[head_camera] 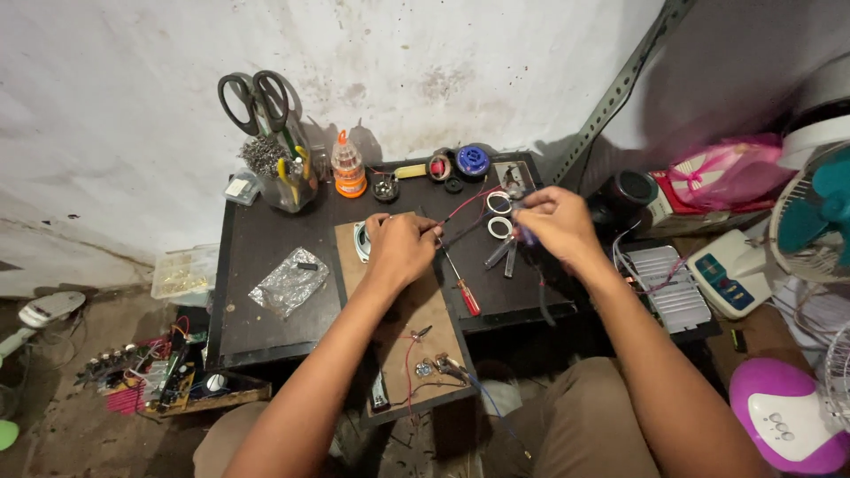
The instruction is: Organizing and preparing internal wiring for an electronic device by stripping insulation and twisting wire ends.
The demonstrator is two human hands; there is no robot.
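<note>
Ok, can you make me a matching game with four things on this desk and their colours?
Things:
1. scissors
2. screwdriver
3. small bottle
4. crinkly bag

Colours:
A. orange with a clear top
B. black handles
C. silvery see-through
D. red handle

Pairs: 1-B, 2-D, 3-A, 4-C
</note>
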